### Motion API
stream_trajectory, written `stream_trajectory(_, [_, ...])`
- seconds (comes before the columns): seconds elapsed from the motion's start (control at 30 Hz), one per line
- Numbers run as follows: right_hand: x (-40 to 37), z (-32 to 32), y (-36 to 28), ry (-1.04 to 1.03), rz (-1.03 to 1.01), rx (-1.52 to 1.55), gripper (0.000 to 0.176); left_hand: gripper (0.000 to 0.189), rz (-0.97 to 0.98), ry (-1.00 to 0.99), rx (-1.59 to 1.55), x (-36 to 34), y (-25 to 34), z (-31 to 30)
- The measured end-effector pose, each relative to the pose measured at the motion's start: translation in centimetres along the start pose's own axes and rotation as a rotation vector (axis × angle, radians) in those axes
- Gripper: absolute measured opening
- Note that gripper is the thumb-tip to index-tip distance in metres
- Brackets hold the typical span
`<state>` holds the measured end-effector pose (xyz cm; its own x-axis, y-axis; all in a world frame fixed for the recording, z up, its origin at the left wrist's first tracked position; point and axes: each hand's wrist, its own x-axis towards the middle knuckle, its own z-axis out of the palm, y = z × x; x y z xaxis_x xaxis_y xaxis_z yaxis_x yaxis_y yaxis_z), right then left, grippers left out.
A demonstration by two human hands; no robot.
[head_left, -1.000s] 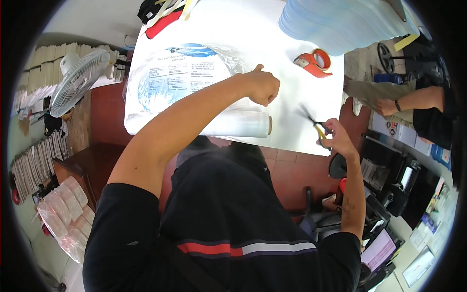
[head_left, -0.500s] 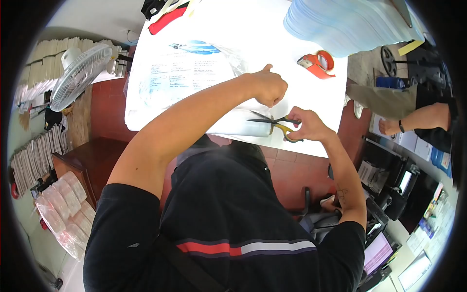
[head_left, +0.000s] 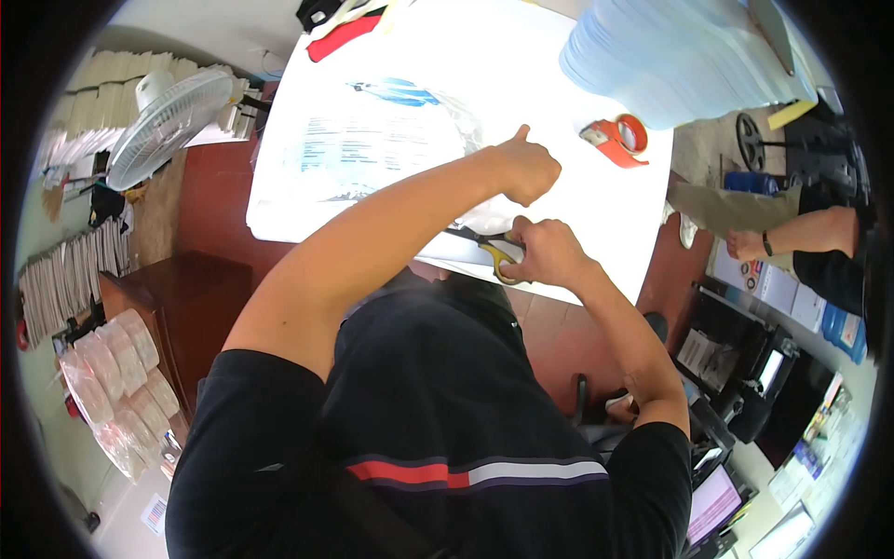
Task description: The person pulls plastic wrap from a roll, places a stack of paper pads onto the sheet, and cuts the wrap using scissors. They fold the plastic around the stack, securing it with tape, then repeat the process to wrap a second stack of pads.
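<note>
My right hand (head_left: 554, 253) grips a pair of scissors (head_left: 506, 265) by the black and yellow handles, at the near edge of the white table (head_left: 587, 205). The blades point left, mostly hidden behind my left forearm. Clear plastic film (head_left: 492, 218) lies around them, and a roll of it is partly covered near the table edge. Just beyond the scissors, my left hand (head_left: 531, 170) is closed on the clear film, its thumb side up. A stack with blue and white printing (head_left: 368, 140) lies under plastic to the left.
An orange tape dispenser (head_left: 618, 140) lies at the right of the table. Behind it rises a tall stack of pale blue sheets (head_left: 670, 65). A red and black item (head_left: 345, 37) is at the far left corner. Another person's arm (head_left: 810, 231) shows at right; a fan (head_left: 172, 126) stands left.
My right hand has moved left with the scissors, whose blades have gone along the film behind my left forearm. My left hand stays closed in nearly the same place. The view has shifted slightly.
</note>
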<state>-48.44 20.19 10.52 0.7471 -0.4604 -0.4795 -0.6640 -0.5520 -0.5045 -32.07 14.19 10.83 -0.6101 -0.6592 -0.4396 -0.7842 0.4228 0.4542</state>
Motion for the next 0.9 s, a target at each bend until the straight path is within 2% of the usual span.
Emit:
stream_trajectory(0.17, [1.5,-0.2,-3.5,-0.014,-0.055,-0.046,0.049,0.008,-0.037,0.139,0.074,-1.0,0.3,1.2])
stream_trajectory(0.27, [4.1,1.2,-4.5,0.095,-0.281,0.055,0.047,0.015,-0.081,0.272,0.183,-1.9,1.0,1.9])
stream_trajectory(0.3, [4.4,1.5,-5.5,0.151,-0.312,0.098,0.048,0.019,-0.065,0.359,0.187,-3.6,1.7,1.7])
stream_trajectory(0.33, [4.8,1.7,-6.3,0.135,-0.337,0.294,0.05,0.022,-0.044,0.444,0.192,-5.5,2.7,1.2])
stream_trajectory(0.4, [5.6,2.5,-7.7,0.093,-0.363,0.688,0.054,0.031,0.065,0.669,0.011,-11.3,3.4,0.7])
stream_trajectory(0.47, [7.5,4.9,-6.9,0.28,-0.393,0.379,0.052,0.039,0.074,1.139,-0.24,-18.1,2.0,2.5])
stream_trajectory(0.5, [7.6,3.4,-8.1,0.141,-0.251,0.183,0.052,0.046,-0.175,1.112,-0.238,-21.8,0.5,4.3])
stream_trajectory(0.53, [7.7,2.6,-8.9,0.002,-0.104,-0.014,0.052,0.057,-0.24,1.234,-0.088,-25.4,-2.7,6.5])
stream_trajectory(0.57, [8.1,3.2,-8.9,0.063,-0.167,0.004,0.053,0.046,-0.614,1.314,-0.181,-28.5,-4.1,7.1])
stream_trajectory(0.6, [8.5,3.3,-9.4,0.064,-0.159,0.004,0.052,0.062,-0.824,1.409,-0.119,-31.6,-7.2,9.9])
stream_trajectory(0.67, [9.5,3.3,-11.0,0.064,-0.155,-0.002,0.05,0.08,-1.218,1.245,-0.129,-36.1,-11.3,15.6])
stream_trajectory(0.77, [11.3,3.4,-13.5,0.017,-0.141,0.003,0.051,0.088,-1.07,1.154,-1.098,-38.6,-16.1,22.0])
stream_trajectory(0.87, [12.6,3.9,-16.4,0.014,-0.146,-0.047,0.051,0.086,-0.968,0.999,-0.911,-38.0,-15.9,23.4])
stream_trajectory(0.9, [13.2,4.1,-17.3,0.01,-0.149,-0.029,0.052,0.084,-0.989,1.032,-0.992,-37.7,-16.0,24.0])
